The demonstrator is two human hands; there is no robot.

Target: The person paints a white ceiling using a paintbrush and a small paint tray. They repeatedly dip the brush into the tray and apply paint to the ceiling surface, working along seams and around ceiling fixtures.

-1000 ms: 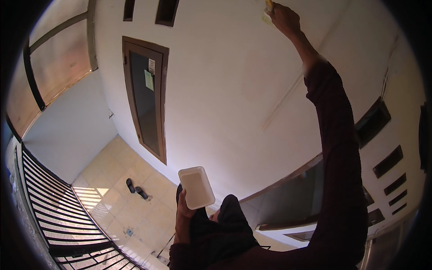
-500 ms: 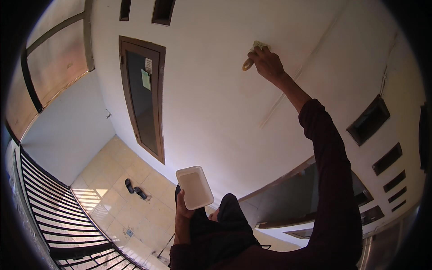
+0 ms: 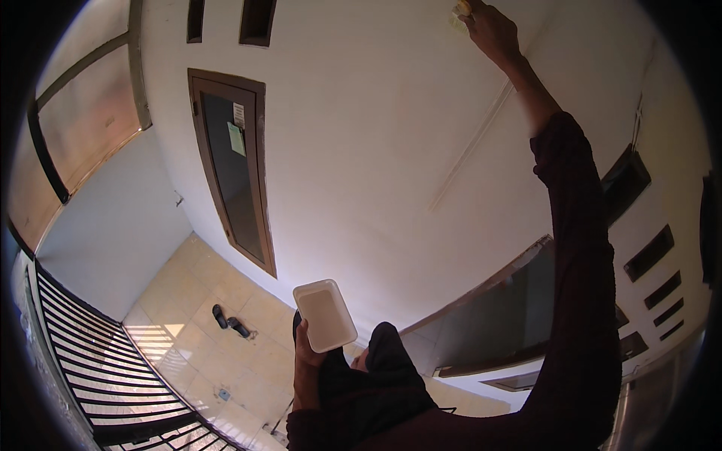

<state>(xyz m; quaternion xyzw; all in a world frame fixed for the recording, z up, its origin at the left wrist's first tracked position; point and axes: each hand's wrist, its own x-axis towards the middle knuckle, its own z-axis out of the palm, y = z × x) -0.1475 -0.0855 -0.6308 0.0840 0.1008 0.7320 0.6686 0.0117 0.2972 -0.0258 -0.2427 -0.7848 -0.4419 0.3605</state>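
Note:
High against the white wall (image 3: 361,143), at the upper edge of the head view, my right hand (image 3: 492,34) grips a paintbrush (image 3: 461,13). The pale bristles lie at the wall surface; part of the brush is hidden by my fingers. Low in front of me, my left hand (image 3: 307,347) holds a white rectangular tub (image 3: 326,316) by its side, near my knees. Its inside looks pale beige; how much it contains I cannot tell. A thin raised line (image 3: 472,146) runs along the wall below my right forearm.
A brown-framed window (image 3: 233,173) is to the left, a larger dark window (image 3: 504,323) lower right. Far below, black sandals (image 3: 229,320) lie on the tiled floor (image 3: 184,293), beside a black barred railing (image 3: 113,361). Small dark openings (image 3: 649,252) line the right.
My right hand has moved up and slightly right along the wall with the paintbrush, which has turned in my grip. The left hand and tub stay nearly in place.

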